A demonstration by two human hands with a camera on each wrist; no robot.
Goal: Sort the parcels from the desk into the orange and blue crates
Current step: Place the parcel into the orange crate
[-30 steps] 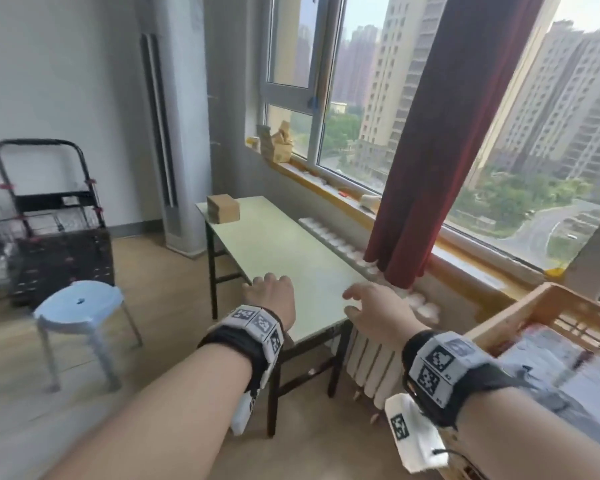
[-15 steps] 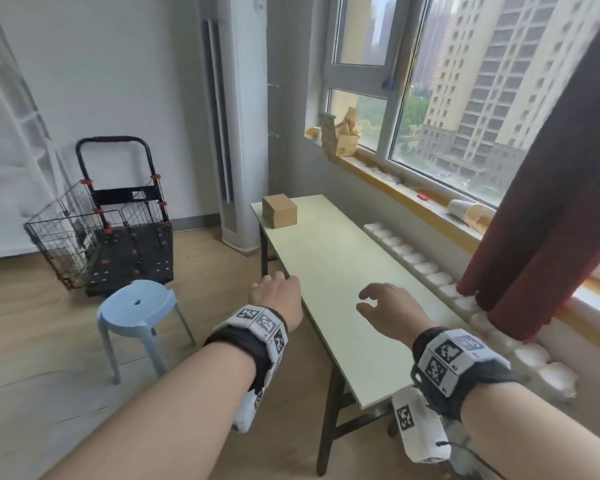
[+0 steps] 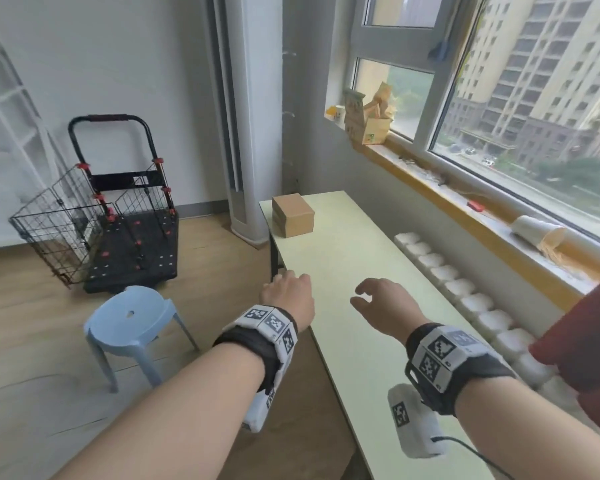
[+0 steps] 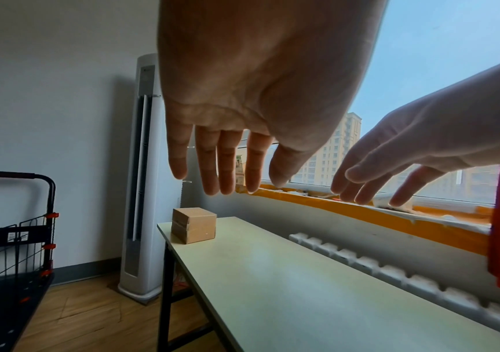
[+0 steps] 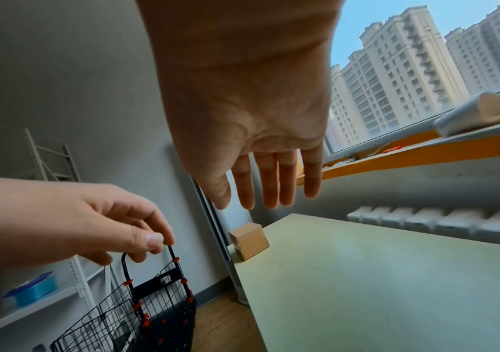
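Cardboard parcel (image 3: 293, 216) upright, desk (image 3: 361, 306) far corner | hands apart, empty

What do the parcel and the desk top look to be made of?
Parcel: brown corrugated cardboard by the look, matte, with a seam line across one side face. Desk top: smooth pale yellow-green board, probably laminate, with a faint sheen; black legs look like metal.

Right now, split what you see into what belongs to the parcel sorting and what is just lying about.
Belongs to the job:
cardboard parcel at the far end of the desk
left hand and right hand, both holding nothing

Just lying about:
blue stool
wire trolley
paper bags on the sill
tipped cup

Neither crate is in view.
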